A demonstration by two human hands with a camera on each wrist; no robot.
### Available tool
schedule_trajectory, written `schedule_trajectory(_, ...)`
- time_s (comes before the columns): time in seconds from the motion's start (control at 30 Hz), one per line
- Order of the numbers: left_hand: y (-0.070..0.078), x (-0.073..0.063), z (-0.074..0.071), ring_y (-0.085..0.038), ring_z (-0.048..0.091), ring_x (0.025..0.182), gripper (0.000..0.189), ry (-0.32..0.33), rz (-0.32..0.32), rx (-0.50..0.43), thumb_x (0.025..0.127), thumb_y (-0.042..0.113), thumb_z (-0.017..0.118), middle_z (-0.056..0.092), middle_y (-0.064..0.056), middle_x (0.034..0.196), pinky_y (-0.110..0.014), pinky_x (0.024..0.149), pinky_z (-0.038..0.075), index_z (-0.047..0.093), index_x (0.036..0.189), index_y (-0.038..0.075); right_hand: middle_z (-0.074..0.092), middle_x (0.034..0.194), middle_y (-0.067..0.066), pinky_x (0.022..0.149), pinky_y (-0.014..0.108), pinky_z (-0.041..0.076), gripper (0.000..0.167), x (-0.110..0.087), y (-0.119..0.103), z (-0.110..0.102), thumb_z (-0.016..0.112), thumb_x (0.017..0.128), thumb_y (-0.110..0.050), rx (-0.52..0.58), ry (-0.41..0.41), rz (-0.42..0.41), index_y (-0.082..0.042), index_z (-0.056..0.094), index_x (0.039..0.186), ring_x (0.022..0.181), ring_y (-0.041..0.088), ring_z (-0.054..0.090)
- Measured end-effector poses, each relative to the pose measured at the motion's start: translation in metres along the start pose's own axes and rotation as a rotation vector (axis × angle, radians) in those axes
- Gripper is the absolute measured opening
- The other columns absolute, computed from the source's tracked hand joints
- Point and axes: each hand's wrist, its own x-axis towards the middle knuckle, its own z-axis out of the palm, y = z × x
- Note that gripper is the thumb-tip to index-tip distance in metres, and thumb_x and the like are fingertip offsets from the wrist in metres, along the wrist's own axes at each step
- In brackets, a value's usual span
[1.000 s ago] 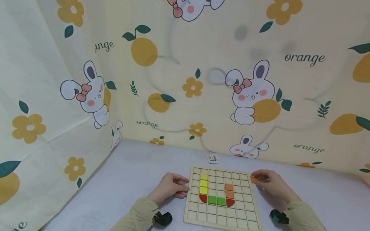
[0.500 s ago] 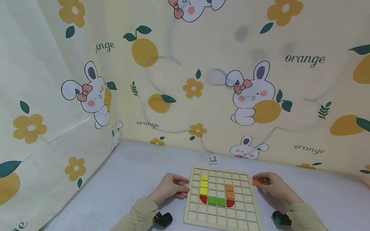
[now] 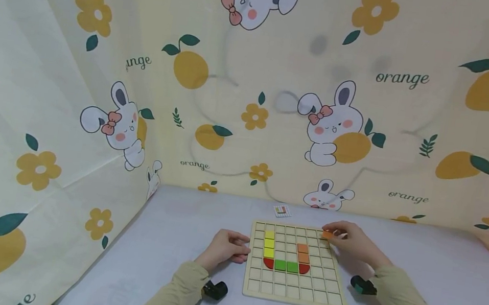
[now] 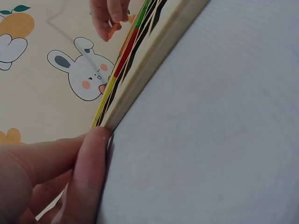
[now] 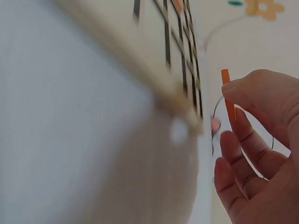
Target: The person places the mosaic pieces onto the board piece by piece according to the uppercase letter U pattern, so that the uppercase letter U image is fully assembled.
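A square wooden grid board point(image 3: 295, 293) lies on the table. On it sit three yellow tiles point(image 3: 269, 243), two green tiles point(image 3: 286, 265), two red rounded corner tiles point(image 3: 304, 268) and two orange tiles point(image 3: 303, 253), forming a U shape. My left hand point(image 3: 223, 248) touches the board's left edge with its fingertips. Between thumb and index finger, my right hand point(image 3: 355, 243) pinches a loose orange tile point(image 5: 228, 93) above the board's far right corner. The right wrist view shows this tile edge-on, apart from the board, with the other fingers loosely bent.
A small pattern card point(image 3: 282, 211) with a coloured U on a grid lies beyond the board. White cloth point(image 3: 180, 216) covers the table. A patterned curtain point(image 3: 246, 70) hangs behind and to the left. Each wrist carries a dark camera point(image 3: 215, 289).
My right hand has moved left with the orange tile, from beside the board's right edge to over its far right corner. The left hand and the placed tiles have stayed put.
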Motion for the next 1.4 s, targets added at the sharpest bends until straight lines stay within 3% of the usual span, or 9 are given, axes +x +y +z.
schedule_trajectory(0.27,0.002,0.000,0.002,-0.015,0.067,0.061,0.029,0.009,0.001,0.013,0.081,0.001,0.074,0.067,-0.008,0.082,-0.029,0.058,0.059,0.068,0.110,0.001,0.062,0.109,0.002,0.082,0.034,0.049,0.030,0.011,-0.012,0.020,0.070,0.089,-0.018,0.070,-0.037,-0.099,-0.008,0.067,0.117,0.096,0.021,0.053)
schedule_trajectory(0.63,0.001,0.001,0.001,-0.015,0.067,0.061,0.029,-0.001,0.013,0.003,0.081,0.002,0.075,0.067,-0.009,0.082,-0.029,0.059,0.059,0.068,0.110,0.001,0.063,0.101,0.002,0.078,0.034,0.049,0.026,0.015,-0.024,0.038,0.070,0.088,-0.013,0.066,-0.058,-0.149,-0.006,0.068,0.113,0.090,0.020,0.055)
schedule_trajectory(1.0,-0.001,-0.001,-0.001,-0.016,0.068,0.063,0.028,0.001,0.008,0.002,0.082,0.004,0.074,0.068,-0.008,0.083,-0.028,0.059,0.059,0.068,0.109,0.002,0.062,0.102,0.007,0.078,0.035,0.048,0.025,0.018,-0.030,0.044,0.066,0.088,-0.001,0.085,-0.064,-0.056,-0.002,0.066,0.113,0.090,0.022,0.053)
schedule_trajectory(1.27,-0.001,-0.001,-0.001,-0.015,0.067,0.062,0.028,-0.010,0.016,0.004,0.081,0.003,0.075,0.067,-0.008,0.082,-0.028,0.059,0.059,0.068,0.109,0.001,0.064,0.106,0.006,0.088,0.041,0.049,0.024,0.016,-0.030,0.042,0.067,0.089,-0.006,0.075,-0.054,-0.004,-0.004,0.067,0.112,0.095,0.022,0.057)
schedule_trajectory(1.4,-0.001,0.001,-0.001,-0.015,0.067,0.060,0.028,-0.015,0.018,-0.011,0.080,0.000,0.075,0.068,-0.009,0.080,-0.029,0.058,0.059,0.068,0.107,0.000,0.064,0.106,0.006,0.086,0.040,0.050,0.024,0.015,-0.028,0.040,0.067,0.090,-0.008,0.078,-0.045,0.026,-0.003,0.067,0.113,0.095,0.021,0.057)
